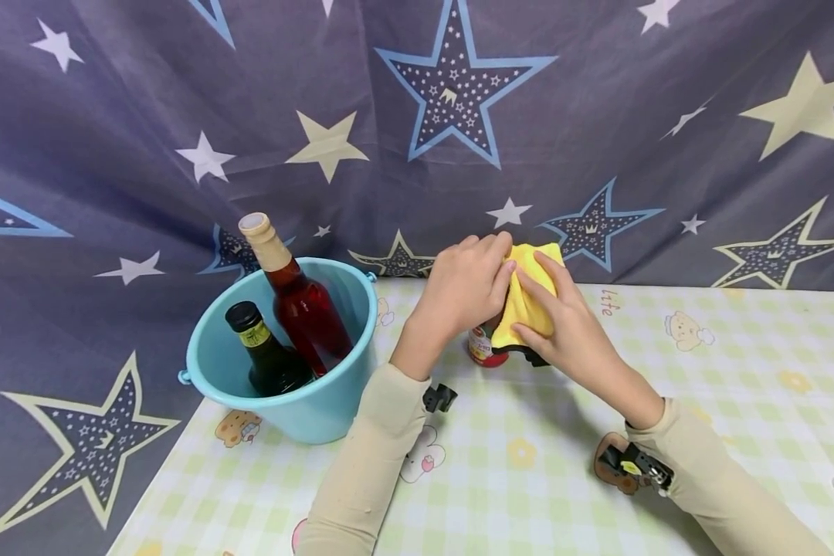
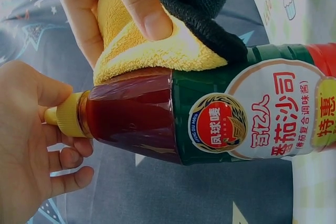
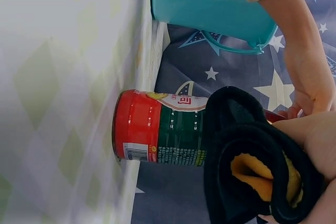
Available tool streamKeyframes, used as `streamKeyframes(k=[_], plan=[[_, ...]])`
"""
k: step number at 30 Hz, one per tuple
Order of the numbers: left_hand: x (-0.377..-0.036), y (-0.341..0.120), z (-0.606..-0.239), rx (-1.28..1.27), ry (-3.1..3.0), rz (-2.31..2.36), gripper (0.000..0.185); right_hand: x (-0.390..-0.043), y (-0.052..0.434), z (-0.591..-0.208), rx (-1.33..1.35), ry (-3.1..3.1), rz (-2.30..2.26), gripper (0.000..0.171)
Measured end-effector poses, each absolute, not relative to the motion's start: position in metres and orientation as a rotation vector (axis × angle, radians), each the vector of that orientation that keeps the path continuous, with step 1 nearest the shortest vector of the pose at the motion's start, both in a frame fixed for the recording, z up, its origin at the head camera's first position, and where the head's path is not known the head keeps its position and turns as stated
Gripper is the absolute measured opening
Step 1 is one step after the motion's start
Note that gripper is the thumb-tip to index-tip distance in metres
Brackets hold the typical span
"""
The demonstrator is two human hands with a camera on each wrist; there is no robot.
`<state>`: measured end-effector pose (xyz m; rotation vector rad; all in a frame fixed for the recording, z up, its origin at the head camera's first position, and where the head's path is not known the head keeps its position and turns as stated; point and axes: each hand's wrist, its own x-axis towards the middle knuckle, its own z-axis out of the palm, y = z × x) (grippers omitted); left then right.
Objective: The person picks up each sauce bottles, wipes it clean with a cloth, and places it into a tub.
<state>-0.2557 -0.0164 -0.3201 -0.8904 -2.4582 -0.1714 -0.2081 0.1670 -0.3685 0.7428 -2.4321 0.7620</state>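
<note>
A ketchup bottle [image 1: 483, 349] with red, green and white wrapping stands upright on the table. In the left wrist view my left hand [image 1: 462, 287] pinches its yellow cap [image 2: 72, 115] between thumb and fingers. My right hand [image 1: 568, 320] grips a folded yellow cloth [image 1: 524, 309] with a black edge and underside. That cloth lies against the bottle's dark red upper part, as the left wrist view shows. From the head view most of the bottle is hidden behind the left hand and the cloth.
Left of the hands stands a light blue bucket [image 1: 193, 351] on the checked tablecloth [image 1: 528, 479]. Inside it lean a red bottle with a pale cap [image 1: 299, 297] and a dark green bottle with a black cap [image 1: 267, 351]. A star-patterned curtain [image 1: 584, 116] hangs behind.
</note>
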Motion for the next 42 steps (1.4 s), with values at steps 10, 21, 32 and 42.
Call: streamKeyframes(k=[10, 21, 32, 42], plan=[[-0.254, -0.017, -0.32, -0.894, -2.466, -0.175, 0.02, -0.208, 0.168, -0.368, 0.736, -2.491, 0.785, 0.069], [-0.259, -0.014, -0.31, -0.903, -2.527, -0.154, 0.017, -0.218, 0.17, -0.354, 0.725, -2.606, 0.804, 0.067], [-0.261, -0.015, -0.313, -0.932, -2.567, -0.194, 0.016, -0.215, 0.168, -0.359, 0.68, -2.626, 0.811, 0.068], [-0.259, -0.017, -0.313, -0.933, -2.545, -0.186, 0.018, -0.212, 0.166, -0.362, 0.684, -2.586, 0.804, 0.067]])
